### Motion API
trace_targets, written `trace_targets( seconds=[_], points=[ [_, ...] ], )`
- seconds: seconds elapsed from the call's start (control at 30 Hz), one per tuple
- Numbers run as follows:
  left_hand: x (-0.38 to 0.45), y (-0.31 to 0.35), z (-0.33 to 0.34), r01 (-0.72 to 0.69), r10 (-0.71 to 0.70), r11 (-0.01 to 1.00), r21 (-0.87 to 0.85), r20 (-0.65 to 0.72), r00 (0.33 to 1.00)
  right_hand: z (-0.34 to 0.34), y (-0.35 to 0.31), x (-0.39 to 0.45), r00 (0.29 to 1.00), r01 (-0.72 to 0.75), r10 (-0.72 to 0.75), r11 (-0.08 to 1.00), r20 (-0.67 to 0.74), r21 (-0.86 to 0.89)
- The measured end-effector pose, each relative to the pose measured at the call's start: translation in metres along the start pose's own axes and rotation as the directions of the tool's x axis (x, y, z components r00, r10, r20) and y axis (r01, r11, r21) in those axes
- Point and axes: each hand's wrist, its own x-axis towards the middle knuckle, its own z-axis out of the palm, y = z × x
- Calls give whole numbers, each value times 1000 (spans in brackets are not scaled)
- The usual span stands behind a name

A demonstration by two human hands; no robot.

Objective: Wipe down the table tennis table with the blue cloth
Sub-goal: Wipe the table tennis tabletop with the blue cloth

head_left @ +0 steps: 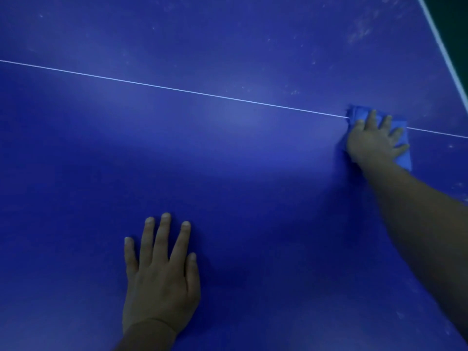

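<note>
Evidently the one table tennis table (228,153) is filling the whole view, its thin white centre line (177,90) running across and pale dusty smudges still showing beyond it, so wiping seems unfinished. Two hands are working: the left hand (159,277) is lying flat with fingers spread, probably bracing the reach, while the right hand (372,140) is pressing straight, splayed fingers onto the single blue cloth (402,158), which is sitting across the line.
</note>
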Motion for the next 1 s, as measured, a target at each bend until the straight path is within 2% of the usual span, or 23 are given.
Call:
trace_targets(
  seconds=[0.07,0.13,0.2,0.23,0.27,0.3,0.33,0.4,0.43,0.47,0.5,0.53,0.57,0.6,0.63,0.7,0.73,0.77,0.8,0.83,0.93,0.97,1.0],
  points=[
    [0,0,0,-1,1,1000,-8,3,1000,7,-21,-21,997,71,-71,998,-27,-1],
    [0,1,0,3,-3,1000,-8,1,1000,22,-54,-66,934,354,-356,934,-34,-54],
    [0,1,0,6,-6,1000,-8,0,1000,44,-76,-125,739,670,-673,732,21,-127],
    [0,2,0,8,-8,1000,-9,-7,1000,50,-77,-145,634,772,-769,625,85,-115],
    [0,1,0,7,-8,1000,-9,-11,1000,49,-74,-150,561,828,-818,555,130,-77],
    [-1,2,0,6,-6,1000,-12,-9,1000,42,-66,-137,535,845,-830,532,158,-65],
    [0,2,-1,8,-8,1000,-19,-8,1000,36,-54,-113,565,825,-815,552,133,-121],
    [0,2,-2,15,-15,1000,-28,-13,1000,20,-21,-48,750,651,-660,726,41,-222],
    [0,3,-2,13,-14,999,-29,-14,1000,9,-1,-16,857,508,-514,838,22,-198],
    [-1,4,-2,13,-13,999,-30,-15,1000,-1,18,7,931,364,-365,921,18,-138],
    [-2,4,-3,11,-11,1000,-29,-13,1000,-8,32,19,967,253,-251,965,28,-75],
    [-2,4,-3,9,-9,1000,-26,-7,1000,-10,40,20,977,212,-210,976,31,-52],
    [-1,4,-3,10,-10,1000,-23,1,1000,-7,44,11,969,248,-246,966,30,-73],
    [-1,3,-4,14,-14,1000,-18,8,1000,-1,45,-3,936,351,-351,930,19,-111],
    [-1,4,-4,19,-19,1000,-11,16,1000,7,46,-24,871,488,-491,861,19,-146],
    [-1,5,-5,24,-24,1000,-14,30,999,18,51,-67,666,745,-739,650,104,-152],
    [0,6,-5,25,-24,999,-20,34,999,22,55,-77,549,835,-823,530,147,-149],
    [0,7,-6,25,-24,999,-24,36,999,20,55,-74,474,880,-860,455,188,-137],
    [0,7,-6,26,-25,999,-26,39,999,14,53,-58,464,885,-865,442,192,-148],
    [0,7,-7,29,-28,999,-26,38,999,9,50,-35,518,852,-842,490,153,-184],
    [-1,9,-8,44,-43,998,-33,45,998,-11,50,35,770,633,-633,743,77,-218],
    [0,9,-8,47,-45,998,-40,49,998,-14,54,42,803,593,-591,783,75,-189],
    [0,9,-8,48,-46,998,-44,52,998,-15,59,34,798,601,-598,780,78,-173]
  ],
)
